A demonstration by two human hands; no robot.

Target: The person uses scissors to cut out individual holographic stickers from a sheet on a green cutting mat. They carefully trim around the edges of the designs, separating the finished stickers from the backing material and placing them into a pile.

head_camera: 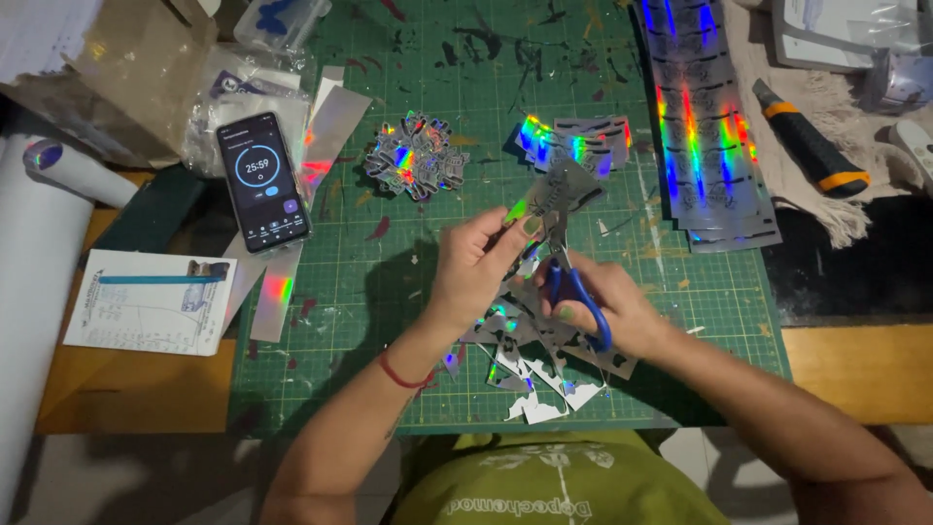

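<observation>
The right hand [607, 306] is closed through the blue handles of a pair of scissors [573, 282], fingers curled in the loops, the blades pointing up and away from the person. The left hand [481, 258] is pinched shut, thumb against fingertips, on a holographic sticker strip [564, 190] that rises tilted above the scissor blades. Both forearms come in from the lower edge and meet over the middle of the green cutting mat [408, 321]; the left wrist wears a red cord.

Directly under the hands lies a heap of silvery offcuts [539, 374]. Farther up the mat sits a pile of cut stickers [413, 160], with uncut holographic sheets [705, 126] to the right and a utility knife [807, 146] beyond them. A phone [262, 180] showing a timer lies at the left edge of the mat, on the table [855, 369].
</observation>
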